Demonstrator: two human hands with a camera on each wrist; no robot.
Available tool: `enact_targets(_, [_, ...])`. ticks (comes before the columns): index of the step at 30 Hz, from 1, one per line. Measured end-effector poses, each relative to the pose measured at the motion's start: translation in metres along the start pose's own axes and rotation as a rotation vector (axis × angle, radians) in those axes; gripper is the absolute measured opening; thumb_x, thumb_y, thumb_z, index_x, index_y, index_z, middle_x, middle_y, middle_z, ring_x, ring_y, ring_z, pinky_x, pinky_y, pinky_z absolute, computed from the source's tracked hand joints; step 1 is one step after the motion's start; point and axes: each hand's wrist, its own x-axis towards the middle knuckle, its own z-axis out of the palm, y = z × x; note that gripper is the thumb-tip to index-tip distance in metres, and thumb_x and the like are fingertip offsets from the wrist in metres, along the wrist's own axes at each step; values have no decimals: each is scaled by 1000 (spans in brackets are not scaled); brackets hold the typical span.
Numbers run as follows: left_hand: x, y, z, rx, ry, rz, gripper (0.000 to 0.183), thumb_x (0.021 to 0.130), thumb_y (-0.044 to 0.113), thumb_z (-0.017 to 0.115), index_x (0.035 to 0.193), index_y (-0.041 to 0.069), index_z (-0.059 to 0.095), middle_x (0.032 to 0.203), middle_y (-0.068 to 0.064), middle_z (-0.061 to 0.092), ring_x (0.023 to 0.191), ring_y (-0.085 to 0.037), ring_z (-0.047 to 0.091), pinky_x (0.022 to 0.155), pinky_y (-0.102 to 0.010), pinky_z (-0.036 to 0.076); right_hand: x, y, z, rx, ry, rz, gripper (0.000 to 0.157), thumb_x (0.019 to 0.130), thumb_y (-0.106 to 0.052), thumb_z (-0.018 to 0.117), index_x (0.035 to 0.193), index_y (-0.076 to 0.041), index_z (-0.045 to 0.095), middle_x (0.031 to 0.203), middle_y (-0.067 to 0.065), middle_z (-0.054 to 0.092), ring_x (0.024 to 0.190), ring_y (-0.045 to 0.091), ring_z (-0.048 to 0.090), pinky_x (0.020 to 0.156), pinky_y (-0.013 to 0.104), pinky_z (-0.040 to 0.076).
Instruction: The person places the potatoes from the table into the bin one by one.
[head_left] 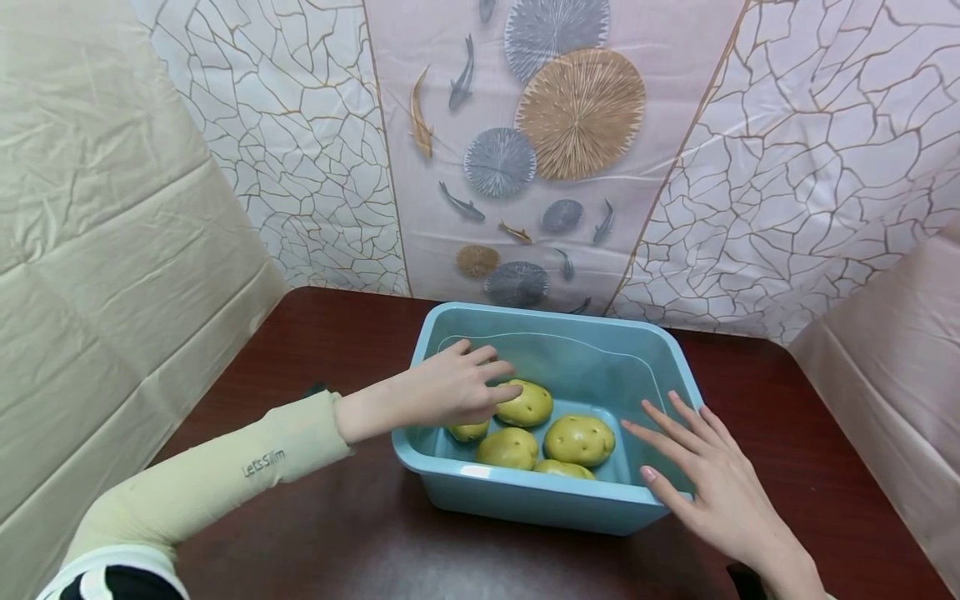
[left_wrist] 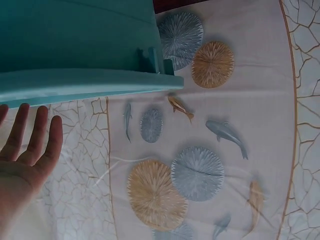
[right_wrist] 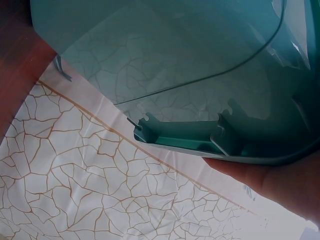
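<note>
A blue plastic basin (head_left: 540, 498) stands on the table, with several yellow-green potatoes (head_left: 580, 440) on its floor. My left hand (head_left: 467, 385) reaches over the basin's left side, fingers loosely spread, and overlaps one potato (head_left: 529, 405) in the head view. Nothing shows in its grasp. In the left wrist view, the fingers (left_wrist: 35, 135) lie beside the basin's rim (left_wrist: 90, 82). My right hand (head_left: 712, 475) is at the basin's right front corner, its fingers straight and fanned out over the rim. In the right wrist view, part of this hand (right_wrist: 280, 177) shows right at the basin's edge.
The dark reddish-brown table (head_left: 315, 525) extends around the basin. A patterned cloth (head_left: 465, 242) with fish and round leaf prints hangs behind it. Quilted beige cloth (head_left: 97, 275) lines the left side, and pale cloth (head_left: 885, 367) lines the right.
</note>
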Motion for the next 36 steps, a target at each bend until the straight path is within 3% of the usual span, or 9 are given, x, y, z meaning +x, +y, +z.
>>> enact_targets(6, [-10, 2, -3, -9, -25, -56, 31, 85, 31, 54, 115, 23, 56, 114, 2, 57, 99, -18, 52, 67, -32, 44, 0, 0, 0, 5, -1, -2, 48, 79, -29, 62, 125, -34, 49, 135, 6, 45, 136, 26, 22, 113, 35, 2])
enact_targets(36, [-45, 11, -6, -33, 178, -202, 32, 77, 27, 64, 108, 20, 61, 107, 2, 60, 94, -16, 54, 61, -29, 43, 0, 0, -3, 2, -23, -13, 47, 81, -30, 61, 126, -33, 49, 139, 1, 41, 138, 19, 16, 112, 39, 3])
